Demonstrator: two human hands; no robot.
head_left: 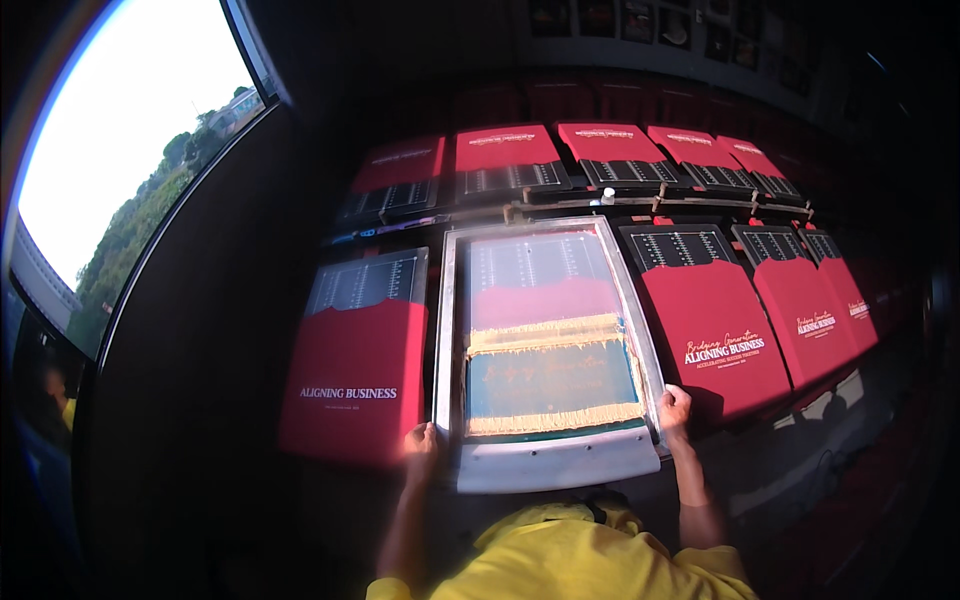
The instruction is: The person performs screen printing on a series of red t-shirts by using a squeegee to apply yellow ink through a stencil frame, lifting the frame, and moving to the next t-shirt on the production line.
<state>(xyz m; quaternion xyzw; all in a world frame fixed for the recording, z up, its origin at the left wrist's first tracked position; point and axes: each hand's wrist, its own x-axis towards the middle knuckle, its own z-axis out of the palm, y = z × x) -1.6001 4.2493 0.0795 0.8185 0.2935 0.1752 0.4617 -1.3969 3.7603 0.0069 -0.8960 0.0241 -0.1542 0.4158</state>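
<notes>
A screen-printing frame [446, 330] lies over a red shirt on a board, and both of my hands grip its near end. My left hand [421, 447] is closed on the left rail near the lower corner. Curled round the right rail is my right hand [675, 408], set slightly farther up. Through the pale mesh [540, 298] the red cloth and the board's white ruled marks show. A teal stencil area [550, 385] fills the nearer half, bordered by ragged tan bands above and below. At the near end hangs a white curved flap [560, 465].
Red shirts on dark boards flank the frame: one with white print [355, 370] at left, several at right, starting with a printed shirt [715, 310]. Behind a long rail [570, 207] stands another row of shirts [508, 150]. A bright window [130, 120] is at far left.
</notes>
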